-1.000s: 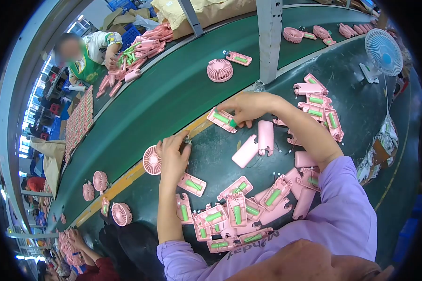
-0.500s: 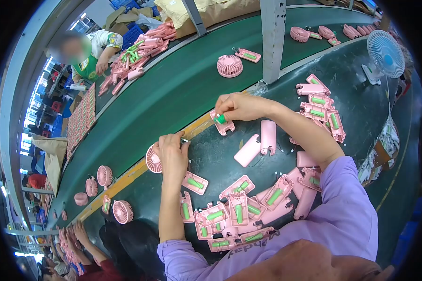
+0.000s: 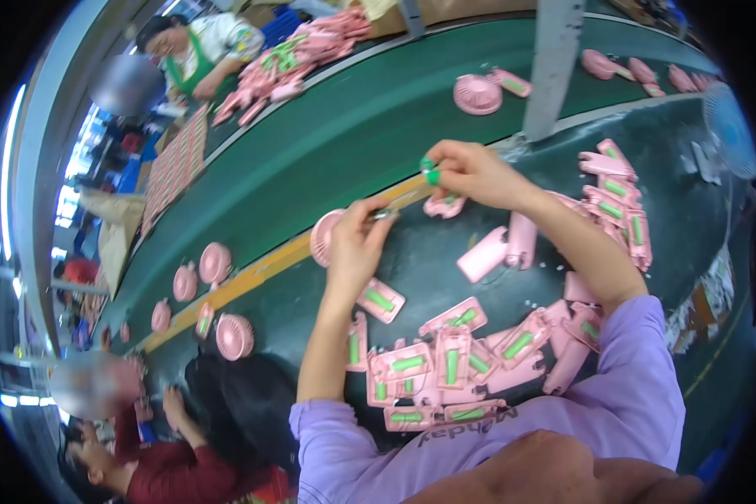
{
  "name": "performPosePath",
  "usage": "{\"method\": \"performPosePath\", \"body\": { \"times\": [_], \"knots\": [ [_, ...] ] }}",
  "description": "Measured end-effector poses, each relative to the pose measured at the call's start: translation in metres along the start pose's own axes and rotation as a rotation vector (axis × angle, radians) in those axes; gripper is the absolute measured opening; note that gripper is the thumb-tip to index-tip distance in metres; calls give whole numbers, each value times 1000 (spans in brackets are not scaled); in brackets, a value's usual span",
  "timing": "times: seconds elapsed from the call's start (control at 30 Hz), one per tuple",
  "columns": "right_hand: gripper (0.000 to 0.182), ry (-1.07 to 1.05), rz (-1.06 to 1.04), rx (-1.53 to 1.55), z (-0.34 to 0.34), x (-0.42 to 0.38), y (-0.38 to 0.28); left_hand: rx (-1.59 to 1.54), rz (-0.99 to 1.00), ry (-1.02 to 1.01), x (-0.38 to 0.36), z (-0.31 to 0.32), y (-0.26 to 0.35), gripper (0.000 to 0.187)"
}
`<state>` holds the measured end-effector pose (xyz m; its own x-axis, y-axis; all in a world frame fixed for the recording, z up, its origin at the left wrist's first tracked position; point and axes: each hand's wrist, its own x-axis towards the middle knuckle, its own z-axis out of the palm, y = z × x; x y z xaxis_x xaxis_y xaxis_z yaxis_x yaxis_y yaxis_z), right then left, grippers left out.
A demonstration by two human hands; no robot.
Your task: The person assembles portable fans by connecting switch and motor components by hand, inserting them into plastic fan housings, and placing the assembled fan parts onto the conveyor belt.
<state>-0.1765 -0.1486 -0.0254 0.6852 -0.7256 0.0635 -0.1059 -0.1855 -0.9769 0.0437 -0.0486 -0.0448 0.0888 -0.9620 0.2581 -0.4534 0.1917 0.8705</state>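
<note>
My left hand (image 3: 363, 239) is closed in a pinch on a small metallic part, beside a round pink fan head (image 3: 323, 238) near the yellow strip. My right hand (image 3: 470, 174) has green covers on its fingertips. Its fingers are pinched together, but what they hold is too small to make out. Just below them lies a pink casing (image 3: 443, 206), partly hidden by the hand. Two pink covers (image 3: 484, 255) rest further down. Near my chest is a pile of pink casings with green cylinders (image 3: 451, 367).
A green conveyor (image 3: 311, 160) runs beyond the yellow strip (image 3: 269, 265), carrying pink fan parts. A metal post (image 3: 554, 71) stands at its near edge. More casings (image 3: 613, 189) and a blue fan (image 3: 728, 126) are at right. Co-workers sit across the belt and at lower left.
The view has shifted, so most things appear lower left or further right. My right hand has lifted off the pink casing. A co-worker at lower left has come further into view.
</note>
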Motion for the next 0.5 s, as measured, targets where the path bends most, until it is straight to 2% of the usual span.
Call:
{"method": "performPosePath", "body": {
  "times": [0.07,0.13,0.3,0.4,0.5],
  "knots": [
    [20,23,-48,-16,6,3,14,-262,-183,-107,0,-1,4,21],
    [20,67,-63,0,14,2,11,-468,-191,-160,0,-1,8,19],
    [21,-66,54,152,21,-5,-5,-580,-171,-198,0,-2,11,22],
    [22,-56,28,165,27,-7,3,-644,-181,-203,-1,0,12,23],
    [21,-136,-28,200,28,-8,1,-657,-167,-228,-1,0,7,23]
  ]
}}
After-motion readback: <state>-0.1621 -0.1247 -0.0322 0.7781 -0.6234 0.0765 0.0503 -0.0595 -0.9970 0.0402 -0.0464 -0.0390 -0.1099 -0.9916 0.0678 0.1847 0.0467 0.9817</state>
